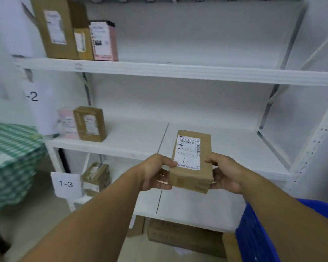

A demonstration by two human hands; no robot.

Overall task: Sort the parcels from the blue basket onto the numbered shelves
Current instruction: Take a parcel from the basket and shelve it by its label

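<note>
Parcel point(190, 157) before white numbered shelves point(197, 71)

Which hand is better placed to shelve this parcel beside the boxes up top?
Probably left. Both the left hand and right hand grip the parcel, but the boxes on the upper shelf stand far left, on its side.
</note>
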